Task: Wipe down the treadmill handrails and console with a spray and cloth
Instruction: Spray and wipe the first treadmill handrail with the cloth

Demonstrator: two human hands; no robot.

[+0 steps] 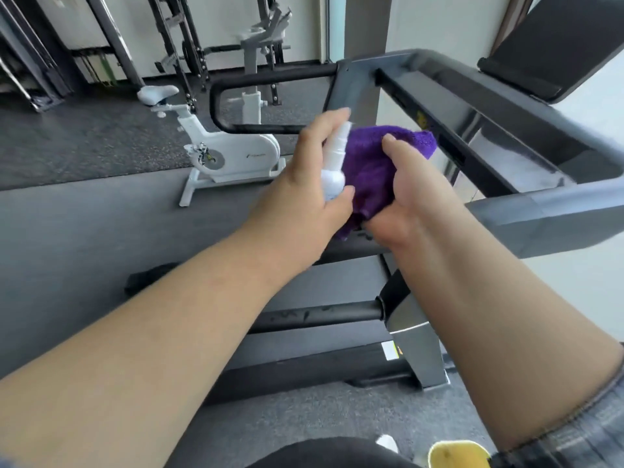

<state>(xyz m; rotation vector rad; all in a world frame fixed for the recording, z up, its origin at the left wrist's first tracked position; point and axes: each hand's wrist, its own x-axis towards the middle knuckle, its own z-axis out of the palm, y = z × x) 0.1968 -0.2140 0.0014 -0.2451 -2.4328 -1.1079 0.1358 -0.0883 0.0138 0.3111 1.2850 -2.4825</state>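
Observation:
My left hand (304, 184) grips a small white spray bottle (332, 170), index finger on its top, nozzle facing the cloth. My right hand (415, 201) holds a bunched purple cloth (374, 163) right beside the bottle, thumb pressed on its upper side. Both hands hover in front of the treadmill. A black looped handrail (270, 77) runs left behind my hands. The grey console frame (499, 123) stretches to the right, with the dark screen panel (553, 45) tilted at the top right. A lower black handrail bar (324, 315) shows under my forearms.
A white exercise bike (223, 153) stands on the dark rubber floor to the left. Black weight racks (182, 38) line the back wall. The treadmill's silver upright (415, 346) and base sit below my right forearm. A yellow object (456, 454) shows at the bottom edge.

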